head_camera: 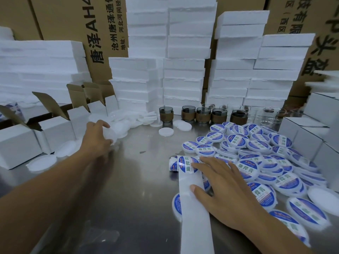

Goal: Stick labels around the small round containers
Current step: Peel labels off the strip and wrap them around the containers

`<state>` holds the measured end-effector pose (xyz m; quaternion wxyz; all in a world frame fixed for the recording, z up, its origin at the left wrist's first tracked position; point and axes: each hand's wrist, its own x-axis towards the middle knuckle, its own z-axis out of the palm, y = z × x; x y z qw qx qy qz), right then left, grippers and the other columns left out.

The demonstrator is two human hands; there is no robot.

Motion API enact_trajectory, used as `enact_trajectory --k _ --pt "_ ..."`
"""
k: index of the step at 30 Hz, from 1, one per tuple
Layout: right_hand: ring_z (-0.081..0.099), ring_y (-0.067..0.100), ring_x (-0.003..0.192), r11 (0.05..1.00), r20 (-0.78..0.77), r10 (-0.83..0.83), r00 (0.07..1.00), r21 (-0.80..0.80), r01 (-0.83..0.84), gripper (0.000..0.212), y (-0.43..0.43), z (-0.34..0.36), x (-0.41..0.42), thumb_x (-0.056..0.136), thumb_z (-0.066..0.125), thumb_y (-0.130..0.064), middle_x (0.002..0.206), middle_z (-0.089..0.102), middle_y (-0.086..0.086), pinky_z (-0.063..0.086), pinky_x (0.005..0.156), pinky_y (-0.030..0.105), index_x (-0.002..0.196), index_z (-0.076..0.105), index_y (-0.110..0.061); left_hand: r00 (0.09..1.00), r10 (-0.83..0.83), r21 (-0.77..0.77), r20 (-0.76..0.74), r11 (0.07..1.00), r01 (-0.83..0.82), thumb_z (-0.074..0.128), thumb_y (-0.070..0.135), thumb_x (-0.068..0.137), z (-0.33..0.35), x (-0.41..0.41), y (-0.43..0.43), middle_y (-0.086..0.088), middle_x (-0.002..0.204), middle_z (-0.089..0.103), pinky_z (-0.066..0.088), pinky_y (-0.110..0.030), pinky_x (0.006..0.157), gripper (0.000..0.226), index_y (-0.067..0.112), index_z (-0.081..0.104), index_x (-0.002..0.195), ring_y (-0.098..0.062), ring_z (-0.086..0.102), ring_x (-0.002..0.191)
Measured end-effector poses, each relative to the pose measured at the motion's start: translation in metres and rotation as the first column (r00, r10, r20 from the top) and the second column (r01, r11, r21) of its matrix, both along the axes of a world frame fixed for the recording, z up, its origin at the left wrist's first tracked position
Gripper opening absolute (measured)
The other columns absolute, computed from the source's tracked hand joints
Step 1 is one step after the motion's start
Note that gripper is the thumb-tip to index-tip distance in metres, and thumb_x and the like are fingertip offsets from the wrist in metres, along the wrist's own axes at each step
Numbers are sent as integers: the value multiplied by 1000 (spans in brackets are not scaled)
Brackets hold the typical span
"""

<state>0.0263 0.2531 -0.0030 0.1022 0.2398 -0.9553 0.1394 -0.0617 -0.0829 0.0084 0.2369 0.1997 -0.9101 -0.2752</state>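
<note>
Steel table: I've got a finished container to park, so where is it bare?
Bare steel table lies in the middle, between the left hand and the label strip under the right hand. Crowded: labelled containers right, blank containers left, cups behind.

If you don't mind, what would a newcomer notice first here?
The heap of blue-and-white labelled round containers fills the steel table's right side, beside the right hand pressing a label strip. Behind, tall white foam stacks rise; the left hand grips a plain white container.
</note>
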Motion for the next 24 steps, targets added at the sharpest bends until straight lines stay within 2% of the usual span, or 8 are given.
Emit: enact_trajectory --k 5,8,10,12,14,18,21,24 --pt "3 -1 139 1000 7 4 1000 -13 -4 54 -1 0 1 91 37 -53 152 12 -20 -11 112 29 141 19 -44 985 -130 152 -116 978 146 65 -1 83 10 10 28 -14 126 53 44 -39 96 50 14 48 128 -28 51 107" --pt "2 0 140 1000 26 11 1000 -23 -11 55 -1 2 1 92 38 -52 153 11 -20 -9 113 30 142 17 -44 941 -258 279 -221 908 314 60 2 88 16 20 58 -4 117 56 45 -26 77 37 13 56 123 -19 51 95" --pt "1 0 140 999 47 28 999 -33 -27 56 -1 3 1 92 39 -52 154 7 -21 -7 113 30 143 15 -44 919 -302 510 -255 765 393 58 2 89 19 27 86 -7 113 59 46 -23 68 34 10 59 122 -20 54 92" --pt "-1 -1 140 998 65 50 997 -44 -47 57 0 4 2 92 40 -50 154 4 -22 -7 113 29 143 14 -44 889 -369 720 -272 535 443 53 2 91 21 33 112 -8 103 64 45 -22 61 29 6 59 119 -18 56 85" --pt "-2 -2 140 997 73 65 995 -54 -61 58 1 4 3 93 41 -49 154 3 -22 -7 113 29 144 14 -44 848 -442 815 -292 349 463 50 1 92 22 41 134 -5 89 66 44 -18 52 22 5 61 110 -13 55 73" --pt "1 -2 140 995 91 74 993 -73 -67 57 0 3 3 93 41 -48 154 7 -22 -6 114 30 143 14 -45 820 -428 901 -379 32 433 45 -2 91 20 50 156 -9 92 63 42 -18 44 21 5 60 103 -14 52 68" --pt "10 0 139 992 78 84 993 -104 -76 55 0 3 3 92 46 -47 151 18 -21 0 115 30 141 20 -45 845 -376 923 -380 -92 375 43 1 93 16 54 160 -11 87 59 37 -17 40 18 5 59 100 -14 43 59" --pt "29 3 129 977 40 75 996 -205 -65 60 -2 3 3 86 57 -44 138 38 -20 19 111 29 137 27 -44 837 -375 917 -399 -142 374 39 2 95 13 56 159 -10 79 58 37 -18 45 19 4 58 99 -14 42 58"
